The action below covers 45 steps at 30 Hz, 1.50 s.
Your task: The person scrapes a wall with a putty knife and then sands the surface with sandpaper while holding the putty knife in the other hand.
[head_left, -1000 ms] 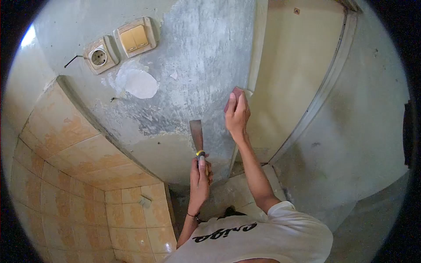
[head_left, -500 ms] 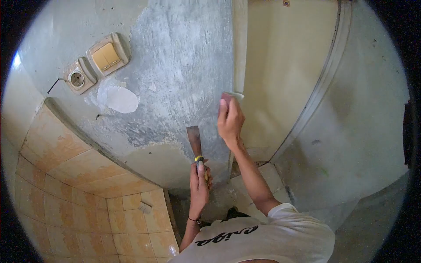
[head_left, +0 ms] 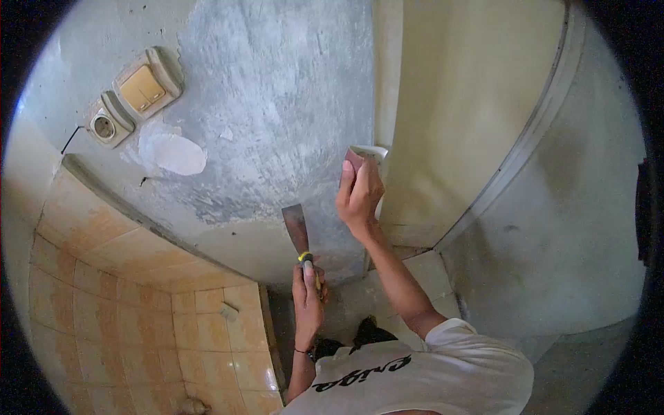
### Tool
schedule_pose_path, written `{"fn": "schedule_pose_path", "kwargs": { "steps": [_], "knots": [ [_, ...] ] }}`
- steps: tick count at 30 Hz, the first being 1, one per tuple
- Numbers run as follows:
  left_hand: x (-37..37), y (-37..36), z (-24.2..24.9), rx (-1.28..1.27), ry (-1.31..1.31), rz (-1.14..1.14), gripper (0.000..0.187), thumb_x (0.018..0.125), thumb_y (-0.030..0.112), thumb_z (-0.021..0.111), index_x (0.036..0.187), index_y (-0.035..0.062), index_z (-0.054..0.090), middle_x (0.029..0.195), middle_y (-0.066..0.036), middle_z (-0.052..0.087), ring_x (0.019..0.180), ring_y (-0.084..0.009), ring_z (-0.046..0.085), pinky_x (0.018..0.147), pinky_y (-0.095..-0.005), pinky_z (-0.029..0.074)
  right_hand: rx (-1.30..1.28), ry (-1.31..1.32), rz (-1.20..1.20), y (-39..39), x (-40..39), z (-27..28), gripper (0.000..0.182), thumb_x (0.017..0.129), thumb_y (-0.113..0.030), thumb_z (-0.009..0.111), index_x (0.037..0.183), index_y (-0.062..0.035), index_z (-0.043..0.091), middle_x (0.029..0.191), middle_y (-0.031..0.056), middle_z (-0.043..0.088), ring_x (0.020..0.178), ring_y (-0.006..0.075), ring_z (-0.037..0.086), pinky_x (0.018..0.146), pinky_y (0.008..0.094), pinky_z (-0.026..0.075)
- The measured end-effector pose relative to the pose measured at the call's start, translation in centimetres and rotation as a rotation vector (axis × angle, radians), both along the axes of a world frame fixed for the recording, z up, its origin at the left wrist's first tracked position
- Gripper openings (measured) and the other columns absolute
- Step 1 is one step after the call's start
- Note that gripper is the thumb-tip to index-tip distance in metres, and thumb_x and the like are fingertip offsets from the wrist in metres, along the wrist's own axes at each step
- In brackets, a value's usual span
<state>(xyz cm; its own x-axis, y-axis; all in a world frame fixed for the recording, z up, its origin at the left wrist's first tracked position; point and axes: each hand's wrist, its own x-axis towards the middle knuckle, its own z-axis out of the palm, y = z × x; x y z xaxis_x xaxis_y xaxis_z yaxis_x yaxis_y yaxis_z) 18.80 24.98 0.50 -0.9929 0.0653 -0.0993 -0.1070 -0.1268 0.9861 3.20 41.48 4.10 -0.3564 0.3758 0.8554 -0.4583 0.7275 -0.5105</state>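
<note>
In my left hand (head_left: 309, 297) is a scraper (head_left: 297, 232) with a yellow and dark handle, its flat, worn blade pointing up in front of the wall. My right hand (head_left: 361, 194) grips a folded piece of reddish-brown sandpaper (head_left: 355, 158) with a pale underside, held at the wall's vertical edge near the door frame. The wall (head_left: 277, 90) is grey and scuffed, with a white filler patch (head_left: 180, 154) on its left part.
A light switch (head_left: 143, 88) and a socket (head_left: 104, 126) are on the wall at upper left. Orange-beige tiles (head_left: 104, 304) line the lower left. A cream door (head_left: 470, 104) stands right of the wall edge.
The view has shifted, so the switch and socket sit further left. The scraper blade tilts more to the left. The sandpaper's pale side shows more.
</note>
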Motion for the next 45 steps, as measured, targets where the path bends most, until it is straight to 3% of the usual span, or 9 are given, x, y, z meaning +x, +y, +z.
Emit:
{"fn": "schedule_pose_path", "kwargs": {
  "steps": [10,15,17,19,21,25,30,35,45],
  "knots": [
    [0.8,-2.1,0.6,-0.025,-0.024,0.077,0.045,0.11,0.045,0.039,0.129,0.0072,0.052,0.085,0.001,0.048,0.066,-0.0068,0.046,0.054,-0.0231,0.037,-0.022,0.02,-0.032,-0.8,0.2,0.1,0.02,0.103,-0.017,0.053,0.095,0.0006,0.056,0.084,0.0204,0.057,0.074,0.0416,0.056,0.066,0.0492,0.043],
    [0.8,-4.9,0.0,-0.067,0.008,0.035,0.043,0.11,0.043,0.039,0.129,0.0068,0.052,0.084,0.001,0.047,0.065,-0.0069,0.045,0.053,-0.0231,0.036,-0.169,-0.064,0.002,-3.1,0.6,-4.7,0.026,0.106,-0.021,0.05,0.1,0.0028,0.057,0.088,0.0229,0.06,0.078,0.042,0.058,0.069,0.0474,0.044],
    [0.7,-6.5,-0.1,-0.071,0.025,0.002,0.043,0.111,0.043,0.039,0.13,0.0067,0.051,0.084,0.001,0.047,0.065,-0.0066,0.044,0.053,-0.0226,0.036,-0.238,-0.067,-0.085,-5.0,0.5,-8.0,0.03,0.108,-0.026,0.048,0.097,0.0013,0.054,0.08,0.0162,0.055,0.07,0.0323,0.054,0.065,0.0445,0.042],
    [0.4,-7.9,0.0,-0.007,-0.091,0.01,0.043,0.111,0.043,0.039,0.13,0.0069,0.052,0.085,0.002,0.046,0.066,-0.0061,0.044,0.053,-0.0222,0.035,-0.289,-0.105,-0.063,-6.9,0.6,-7.6,0.031,0.108,-0.027,0.047,0.096,0.0014,0.053,0.079,0.0157,0.054,0.069,0.0309,0.052,0.064,0.0445,0.041],
    [0.3,-9.6,-0.8,-0.002,-0.108,0.0,0.042,0.11,0.042,0.04,0.13,0.0069,0.051,0.085,0.002,0.047,0.066,-0.0057,0.043,0.054,-0.0216,0.035,-0.305,-0.164,0.026,-8.7,0.7,-6.6,0.028,0.107,-0.024,0.048,0.096,0.0013,0.054,0.084,0.0209,0.058,0.074,0.0406,0.056,0.066,0.0467,0.042],
    [-0.4,-12.0,-1.4,-0.055,-0.042,-0.069,0.041,0.111,0.04,0.041,0.13,0.0058,0.051,0.085,0.002,0.046,0.066,-0.0059,0.041,0.055,-0.0221,0.035,-0.165,-0.103,-0.056,-10.9,0.2,-5.9,0.03,0.107,-0.025,0.048,0.092,0.0007,0.052,0.081,0.02,0.056,0.072,0.0396,0.055,0.065,0.0467,0.041],
    [-0.7,-13.9,-2.1,-0.059,0.022,-0.142,0.039,0.111,0.037,0.039,0.13,0.0049,0.051,0.085,0.002,0.046,0.066,-0.0061,0.039,0.056,-0.0226,0.035,-0.474,-0.178,-0.12,-11.2,0.4,-11.9,0.033,0.108,-0.029,0.049,0.105,0.0031,0.056,0.083,0.0196,0.06,0.074,0.0379,0.058,0.069,0.0453,0.045],
    [-1.1,-14.5,-2.1,-0.046,0.028,-0.216,0.039,0.112,0.037,0.039,0.129,0.0038,0.051,0.086,0.001,0.046,0.066,-0.007,0.039,0.057,-0.0233,0.035,-0.468,-0.232,0.059,-13.8,2.0,-6.0,0.038,0.109,-0.033,0.047,0.112,0.0034,0.056,0.087,0.0179,0.06,0.08,0.0332,0.059,0.077,0.0446,0.047],
    [-2.1,-15.7,-3.1,-0.064,0.084,-0.251,0.045,0.111,0.044,0.037,0.131,0.005,0.049,0.088,0.001,0.047,0.069,-0.0069,0.043,0.057,-0.0235,0.037,-0.495,-0.241,-0.059,-14.1,1.0,-7.8,0.046,0.108,-0.039,0.045,0.111,0.0056,0.054,0.1,0.0256,0.063,0.093,0.0447,0.059,0.083,0.047,0.046]
  ]
}}
